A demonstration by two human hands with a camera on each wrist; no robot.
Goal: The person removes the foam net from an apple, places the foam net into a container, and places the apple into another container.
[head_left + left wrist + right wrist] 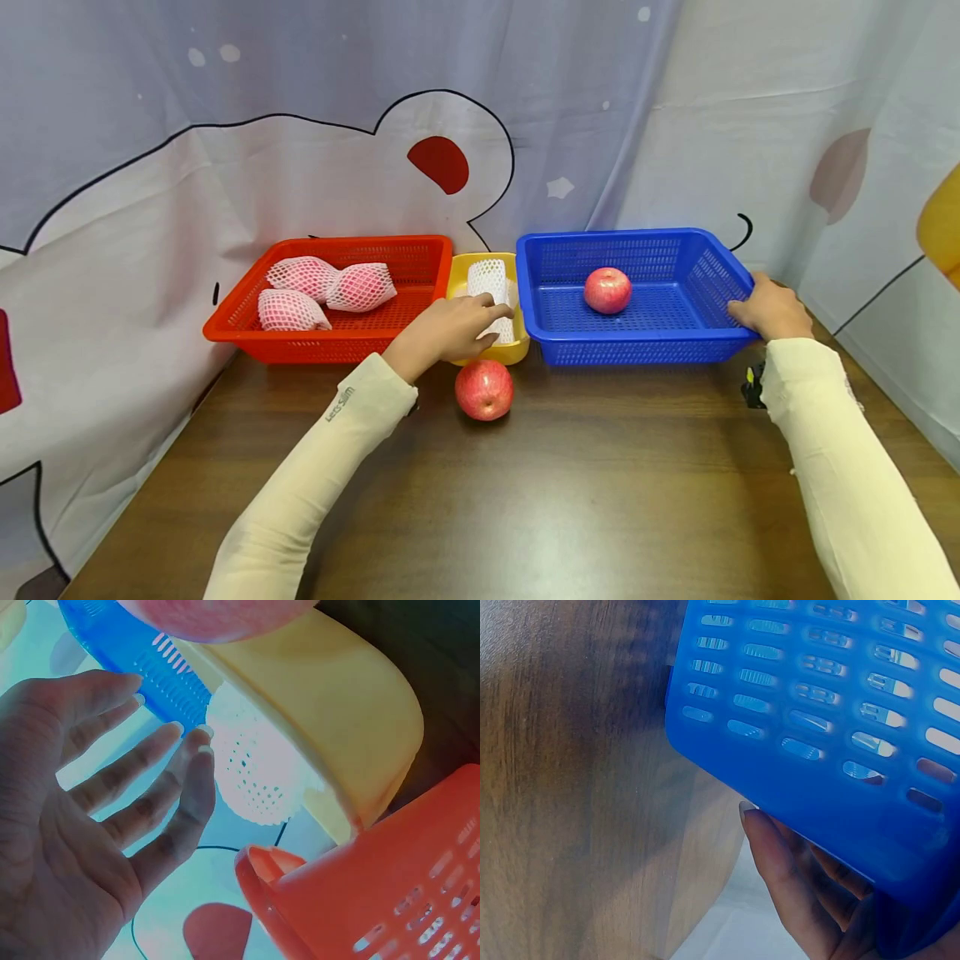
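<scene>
My left hand [457, 327] hovers over the small yellow basket [522, 329], fingers spread and slightly bent, holding nothing. White foam nets [487, 273] lie in that basket; in the left wrist view the fingertips are right by a foam net [251, 761]. A bare red apple [484, 390] sits on the table just in front of the yellow basket, below this hand. My right hand [776, 308] grips the right rim of the blue basket [645, 336], with its fingers [776, 862] against the slotted wall. One bare apple [607, 291] lies inside the blue basket.
To the left stands a red basket [337, 345] with several apples in pink-looking foam nets [362, 287]. The baskets stand in a row along the back of the brown wooden table [570, 500]. A printed curtain [300, 183] hangs close behind them.
</scene>
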